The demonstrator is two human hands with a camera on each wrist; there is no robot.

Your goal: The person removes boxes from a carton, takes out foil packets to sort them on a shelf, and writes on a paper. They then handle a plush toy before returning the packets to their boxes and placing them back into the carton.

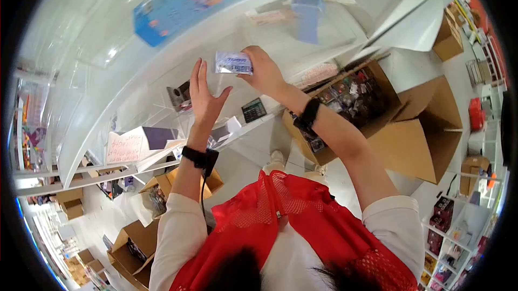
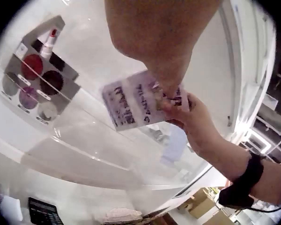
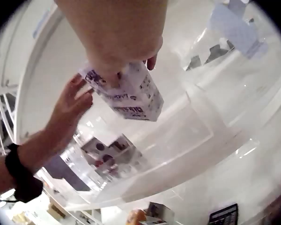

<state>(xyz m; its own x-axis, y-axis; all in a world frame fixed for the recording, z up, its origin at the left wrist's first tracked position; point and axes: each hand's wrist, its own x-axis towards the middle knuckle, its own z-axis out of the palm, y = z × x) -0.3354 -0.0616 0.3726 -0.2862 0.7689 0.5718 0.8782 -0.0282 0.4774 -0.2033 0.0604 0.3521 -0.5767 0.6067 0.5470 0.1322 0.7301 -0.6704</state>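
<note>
My right hand grips a small white-and-purple printed box by one end, thumb and fingers around it. The box is held up over a curved white counter with a clear plastic surface. Its dark printing shows in both wrist views, while its gripped end is partly hidden by the hand. To the left, my left hand is raised with straight fingers and the thumb spread, holding nothing. Its fingertips are near the box's side. A grey display card with coloured round swatches and a lipstick picture lies beneath the clear plastic.
A larger blue box lies farther back on the counter. Near the front edge are a black calculator and a handwritten paper sign. At right on the floor stand a carton of packaged goods and an open cardboard box.
</note>
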